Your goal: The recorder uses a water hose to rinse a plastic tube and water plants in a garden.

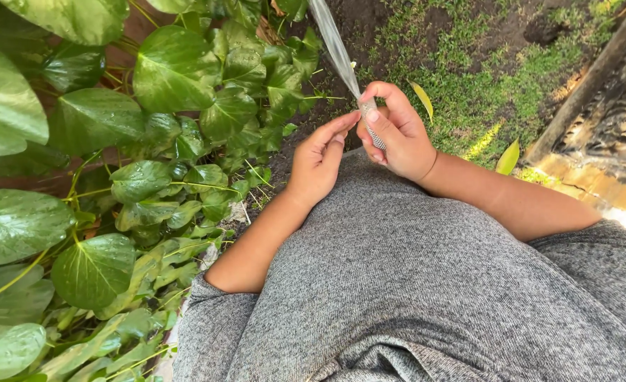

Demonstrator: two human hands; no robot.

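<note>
Hose nozzle [371,122], clamped in my right hand [396,134], long axis pointing far; its stream [334,46] runs away. Left hand [318,163], fingers loose, sits just beside, perhaps touching.

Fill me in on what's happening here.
A person in a grey top stands over a bed of broad, wet green leaves. The right hand grips the ribbed metal end of a hose, thumb over the tip, and a flat stream of water shoots forward towards the soil and grass. The left hand is open, its fingertips close to the hose end, holding nothing.
</note>
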